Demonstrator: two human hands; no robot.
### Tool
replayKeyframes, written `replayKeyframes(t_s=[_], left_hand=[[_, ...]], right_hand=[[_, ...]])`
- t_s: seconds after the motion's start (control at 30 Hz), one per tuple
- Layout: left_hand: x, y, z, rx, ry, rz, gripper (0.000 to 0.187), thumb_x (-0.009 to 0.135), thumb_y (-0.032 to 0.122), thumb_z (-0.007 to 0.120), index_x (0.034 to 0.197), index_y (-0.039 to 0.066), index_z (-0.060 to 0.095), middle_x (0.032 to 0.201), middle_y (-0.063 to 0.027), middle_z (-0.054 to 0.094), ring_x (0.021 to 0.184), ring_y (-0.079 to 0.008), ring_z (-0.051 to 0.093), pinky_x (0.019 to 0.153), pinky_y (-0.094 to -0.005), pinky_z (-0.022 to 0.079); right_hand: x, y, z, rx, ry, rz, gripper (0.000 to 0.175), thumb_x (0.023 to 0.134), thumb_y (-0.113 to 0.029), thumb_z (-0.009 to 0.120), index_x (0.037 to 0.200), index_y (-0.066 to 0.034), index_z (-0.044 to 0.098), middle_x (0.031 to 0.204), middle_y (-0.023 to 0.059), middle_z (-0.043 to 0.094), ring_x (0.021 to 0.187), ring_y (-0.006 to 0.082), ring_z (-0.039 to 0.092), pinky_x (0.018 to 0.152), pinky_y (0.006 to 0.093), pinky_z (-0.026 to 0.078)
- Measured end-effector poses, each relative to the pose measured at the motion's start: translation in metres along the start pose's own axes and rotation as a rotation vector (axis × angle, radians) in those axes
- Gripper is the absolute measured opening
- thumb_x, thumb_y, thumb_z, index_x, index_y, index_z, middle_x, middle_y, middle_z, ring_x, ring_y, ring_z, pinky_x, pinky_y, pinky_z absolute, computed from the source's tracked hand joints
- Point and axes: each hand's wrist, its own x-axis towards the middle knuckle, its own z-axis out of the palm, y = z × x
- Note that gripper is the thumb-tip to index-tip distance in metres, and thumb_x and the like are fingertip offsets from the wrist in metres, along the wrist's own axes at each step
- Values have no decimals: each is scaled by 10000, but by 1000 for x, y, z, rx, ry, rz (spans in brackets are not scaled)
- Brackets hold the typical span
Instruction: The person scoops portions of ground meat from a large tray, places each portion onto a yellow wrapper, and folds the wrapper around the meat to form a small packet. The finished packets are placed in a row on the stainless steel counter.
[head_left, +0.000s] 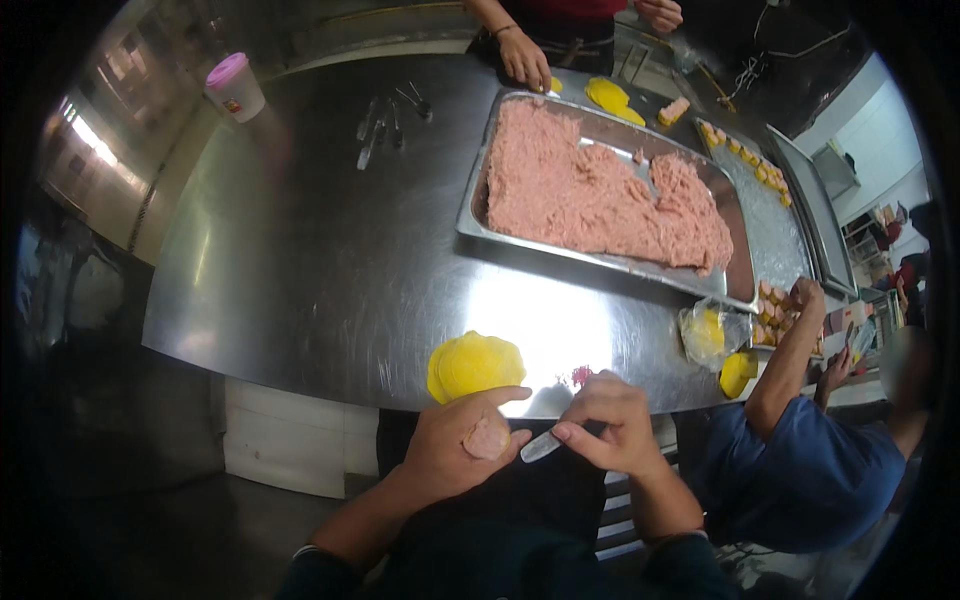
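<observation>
A partly wrapped dumpling topped with pink minced filling (487, 439) sits in the curl of my left hand (454, 442), with the thumb and forefinger around it. My right hand (611, 420) grips a small flat metal spatula (540, 447), its blade pointing towards my left thumb. Just beyond my left hand lies a stack of round yellow dumpling wrappers (480, 364) at the table's near edge. A small heap of red bits (581, 375) is on the steel beyond my right hand. Farther off stands a deep metal tray (741, 240) holding pink minced meat (555, 187).
A pink-lidded plastic tub (238, 94) and several small metal utensils (381, 127) are on the steel table (300, 247). Across it, a co-worker's hand (525, 61) is by more wrappers (611, 97). At right, a co-worker in blue (810, 480) reaches over filled dumplings (769, 315).
</observation>
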Motion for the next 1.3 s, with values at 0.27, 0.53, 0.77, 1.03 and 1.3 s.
replayKeyframes(t_s=[0.27, 0.53, 0.77, 1.03, 1.3], left_hand=[[-3, 11, 7, -26, -135, -84, 223, 779, 104, 895, 928, 48, 739, 828, -102, 737, 733, -227, 729, 688, -327, 551], [-3, 7, 17, 95, -5, -53, 237, 785, 160, 894, 875, 49, 705, 763, -118, 693, 661, -260, 703, 628, -355, 538], [3, 8, 15, 77, 13, -86, 262, 794, 124, 886, 952, 29, 700, 926, -138, 733, 807, -285, 742, 750, -349, 577], [-2, 1, 14, -112, -67, -54, 309, 765, 33, 897, 987, 17, 682, 1094, -186, 762, 992, -240, 759, 897, -346, 571], [-9, 10, 15, 16, -129, -81, 200, 796, 90, 884, 881, 24, 716, 815, -120, 737, 692, -205, 721, 660, -306, 550]], right_hand=[[21, -9, 8, -110, -17, -177, 235, 777, -226, 887, 705, -104, 700, 639, 35, 563, 620, 222, 573, 602, 372, 387], [18, -1, 10, -74, 211, -199, 252, 782, -233, 897, 704, -81, 712, 625, 44, 575, 555, 222, 549, 562, 371, 396], [8, 9, 8, -143, 228, 18, 214, 829, -163, 864, 721, -53, 716, 622, 67, 584, 548, 215, 560, 529, 359, 403], [-10, 15, 1, 32, 78, 60, 195, 815, -135, 865, 722, -46, 719, 633, 52, 579, 582, 212, 549, 591, 351, 406], [11, 6, 22, -8, 76, -245, 226, 784, -177, 895, 711, -59, 717, 643, 52, 558, 600, 219, 574, 554, 366, 403]])
